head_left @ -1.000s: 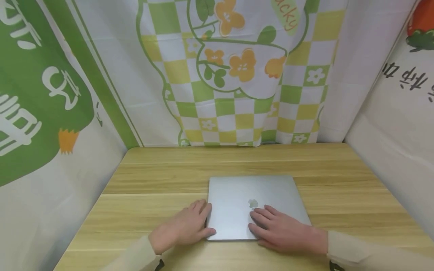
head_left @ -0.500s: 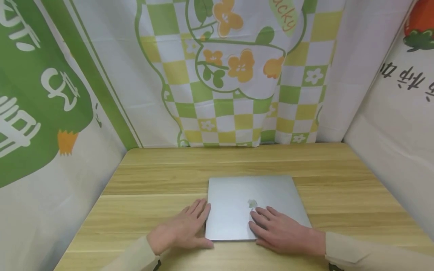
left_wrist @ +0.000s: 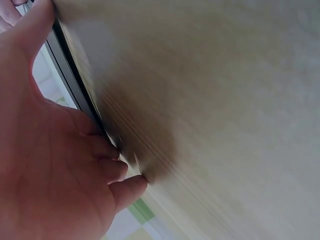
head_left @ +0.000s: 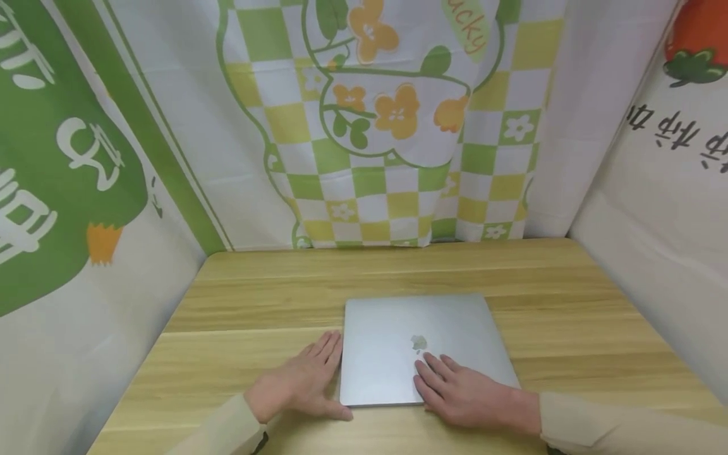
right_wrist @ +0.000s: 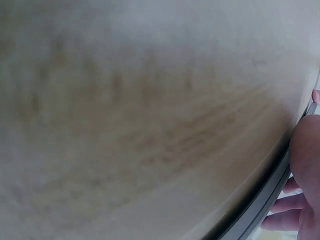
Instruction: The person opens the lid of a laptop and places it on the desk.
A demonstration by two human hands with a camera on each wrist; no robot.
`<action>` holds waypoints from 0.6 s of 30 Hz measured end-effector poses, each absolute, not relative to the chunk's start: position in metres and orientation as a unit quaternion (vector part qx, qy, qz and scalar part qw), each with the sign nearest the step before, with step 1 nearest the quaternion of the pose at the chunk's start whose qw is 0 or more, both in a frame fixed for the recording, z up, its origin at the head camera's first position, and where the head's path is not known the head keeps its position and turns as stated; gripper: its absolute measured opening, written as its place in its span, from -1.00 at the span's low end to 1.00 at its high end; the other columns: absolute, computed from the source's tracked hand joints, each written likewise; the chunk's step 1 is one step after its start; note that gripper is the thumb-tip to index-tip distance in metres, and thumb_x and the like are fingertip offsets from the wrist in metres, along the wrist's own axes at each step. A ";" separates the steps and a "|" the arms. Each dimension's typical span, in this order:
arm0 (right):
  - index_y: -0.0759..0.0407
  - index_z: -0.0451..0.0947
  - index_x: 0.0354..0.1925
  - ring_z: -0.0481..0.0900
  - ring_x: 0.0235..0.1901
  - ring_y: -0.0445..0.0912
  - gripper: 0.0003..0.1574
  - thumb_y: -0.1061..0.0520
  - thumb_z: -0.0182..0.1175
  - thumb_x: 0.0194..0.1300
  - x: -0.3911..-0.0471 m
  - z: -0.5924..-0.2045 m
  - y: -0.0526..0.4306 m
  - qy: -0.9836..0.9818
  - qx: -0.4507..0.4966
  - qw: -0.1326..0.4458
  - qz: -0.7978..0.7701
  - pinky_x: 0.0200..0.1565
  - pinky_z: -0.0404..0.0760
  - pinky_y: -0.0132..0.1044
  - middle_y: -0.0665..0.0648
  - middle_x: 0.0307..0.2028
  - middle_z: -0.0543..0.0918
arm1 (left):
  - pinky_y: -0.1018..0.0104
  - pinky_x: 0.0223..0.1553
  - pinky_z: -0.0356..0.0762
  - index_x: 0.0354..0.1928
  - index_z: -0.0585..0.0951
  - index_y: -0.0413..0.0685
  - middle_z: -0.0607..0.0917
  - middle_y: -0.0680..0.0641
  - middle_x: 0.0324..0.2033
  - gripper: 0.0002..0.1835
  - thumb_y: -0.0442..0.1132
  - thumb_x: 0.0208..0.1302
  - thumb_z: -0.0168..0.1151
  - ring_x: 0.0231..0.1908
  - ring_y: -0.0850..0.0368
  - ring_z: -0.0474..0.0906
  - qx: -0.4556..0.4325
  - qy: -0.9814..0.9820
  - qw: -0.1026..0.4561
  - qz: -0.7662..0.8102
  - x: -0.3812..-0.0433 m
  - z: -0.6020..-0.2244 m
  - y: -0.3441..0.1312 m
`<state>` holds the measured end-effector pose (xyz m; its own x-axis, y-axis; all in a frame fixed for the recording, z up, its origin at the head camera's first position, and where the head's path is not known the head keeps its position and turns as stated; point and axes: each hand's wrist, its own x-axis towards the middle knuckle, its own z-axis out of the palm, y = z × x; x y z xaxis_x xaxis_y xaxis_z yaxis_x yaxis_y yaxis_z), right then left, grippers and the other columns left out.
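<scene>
Wooden tabletop (head_left: 256,284) bears 1 laptop (head_left: 378,354) under right hand (head_left: 474,395), fingers (head_left: 437,366) spread, and beside left hand (head_left: 304,380), fingers (head_left: 325,347) straight.

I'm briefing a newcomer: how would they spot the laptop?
Below the checkered curtain is a wooden table. On it lies the laptop, partly under the right hand. Its flat silver lid with an apple logo sets it apart from the yellowish wood.
</scene>
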<state>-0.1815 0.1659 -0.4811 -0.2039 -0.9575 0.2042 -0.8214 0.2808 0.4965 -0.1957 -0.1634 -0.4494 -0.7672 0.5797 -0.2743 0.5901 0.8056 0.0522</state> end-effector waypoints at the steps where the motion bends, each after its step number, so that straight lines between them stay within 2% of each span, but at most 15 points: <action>1: 0.28 0.39 0.15 0.50 0.09 0.14 -0.46 -0.03 -0.30 0.49 -0.181 -0.481 0.165 -0.760 0.587 0.239 -0.145 -0.06 0.61 -0.09 0.31 0.10 0.51 | -0.03 0.36 -0.06 0.42 -0.13 -0.28 -0.18 -0.29 0.41 0.36 0.69 -0.19 -0.21 0.41 -0.18 -0.26 0.311 0.939 0.142 -0.020 -0.196 -0.449 -0.164; 7: 0.28 0.39 0.11 0.53 0.06 0.13 -0.41 0.20 -0.55 0.46 -0.177 -0.479 0.162 -0.741 0.600 0.233 -0.191 -0.09 0.62 -0.13 0.31 0.05 0.55 | -0.05 0.36 -0.10 0.41 -0.13 -0.30 -0.19 -0.30 0.41 0.39 0.69 -0.21 -0.16 0.41 -0.17 -0.27 0.310 0.937 0.158 -0.014 -0.198 -0.448 -0.165; 18: 0.26 0.44 0.07 0.57 0.01 0.07 -0.42 0.17 -0.50 0.45 -0.180 -0.468 0.161 -0.716 0.629 0.222 -0.205 -0.15 0.65 -0.20 0.28 -0.01 0.60 | -0.05 0.36 -0.08 0.41 -0.13 -0.32 -0.19 -0.32 0.41 0.43 0.70 -0.28 -0.11 0.41 -0.19 -0.28 0.314 0.936 0.157 -0.013 -0.205 -0.449 -0.163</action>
